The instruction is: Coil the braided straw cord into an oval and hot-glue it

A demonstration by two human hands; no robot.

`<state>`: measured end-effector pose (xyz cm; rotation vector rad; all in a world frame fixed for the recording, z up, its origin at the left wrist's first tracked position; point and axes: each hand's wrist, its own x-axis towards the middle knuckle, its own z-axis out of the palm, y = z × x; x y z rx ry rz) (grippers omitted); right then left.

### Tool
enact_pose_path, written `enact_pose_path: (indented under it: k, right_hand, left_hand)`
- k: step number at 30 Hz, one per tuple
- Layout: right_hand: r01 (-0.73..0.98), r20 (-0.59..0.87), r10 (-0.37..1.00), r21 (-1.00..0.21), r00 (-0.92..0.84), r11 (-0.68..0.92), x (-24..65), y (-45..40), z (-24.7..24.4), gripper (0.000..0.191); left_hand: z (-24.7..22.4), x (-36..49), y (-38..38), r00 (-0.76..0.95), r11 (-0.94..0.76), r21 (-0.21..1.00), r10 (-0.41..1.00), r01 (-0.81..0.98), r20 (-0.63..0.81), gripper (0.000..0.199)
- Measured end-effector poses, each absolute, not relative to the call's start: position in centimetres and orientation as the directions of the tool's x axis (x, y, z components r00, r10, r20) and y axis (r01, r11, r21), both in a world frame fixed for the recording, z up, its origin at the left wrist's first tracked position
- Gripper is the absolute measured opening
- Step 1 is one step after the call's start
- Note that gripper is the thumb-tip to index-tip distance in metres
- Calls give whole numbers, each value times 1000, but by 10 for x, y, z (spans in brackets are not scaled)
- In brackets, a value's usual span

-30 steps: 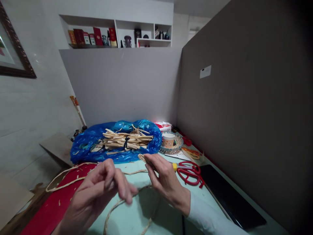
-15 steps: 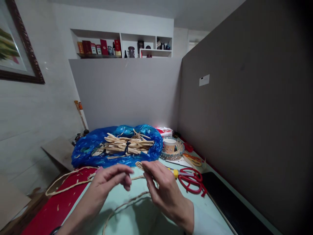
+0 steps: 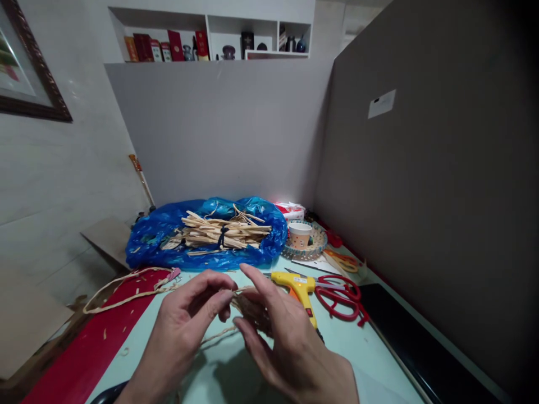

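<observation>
Grey partitions point(image 3: 210, 123) enclose a pale green table point(image 3: 345, 348) on its far and right sides. Work in hand: a coil point(image 3: 252, 313) of plaited fibre, held above the table between both hands.

Right hand point(image 3: 290, 336): thumb below, fingers above, coil gripped between them and partly hidden by the palm. Left hand point(image 3: 181, 322): thumb and forefinger drawn close together at the coil's left end; whether they pinch a strand cannot be told.

Critical relation: the coil's long axis slants from the left fingertips down and rightward into the right palm. Its exposed end lies immediately right of the left thumb, so the left hand is nearer that end; the right hand covers the opposite one. A length of cord point(image 3: 218, 336) shows below the coil, between the hands.

Surroundings: glue gun point(image 3: 301, 286) just beyond the right hand, scissors point(image 3: 339, 303) beside it on the right. Beyond the hands, a tied straw bundle point(image 3: 236, 231) lies on a blue bag point(image 3: 154, 249).
</observation>
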<state>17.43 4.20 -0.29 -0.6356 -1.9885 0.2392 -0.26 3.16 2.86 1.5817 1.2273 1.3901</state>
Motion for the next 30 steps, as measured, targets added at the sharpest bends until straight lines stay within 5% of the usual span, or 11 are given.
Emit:
enact_pose_path:
  k: [4, 7, 15, 20, 30]
  right_hand:
    - [116, 432, 747, -824, -505, 555, 187, 45, 20, 37]
    - [78, 336, 732, -881, -593, 467, 194, 51, 33, 22]
    - [131, 533, 627, -694, -569, 708, 197, 52, 37, 14]
    - [243, 671, 521, -468, -527, 850, 197, 49, 33, 15]
    - [289, 659, 313, -149, -684, 946, 208, 51, 42, 32]
  left_hand:
    - [31, -11, 33, -12, -258, 961, 965, 97, 260, 10]
    - [32, -16, 34, 18, -232, 970, 973, 65, 232, 11]
    - [33, -19, 31, 101, -161, 984, 983, 70, 154, 14]
    - [35, -11, 29, 60, -105, 993, 993, 55, 102, 11]
    - [28, -21, 32, 85, -126, 983, 990, 132, 115, 15]
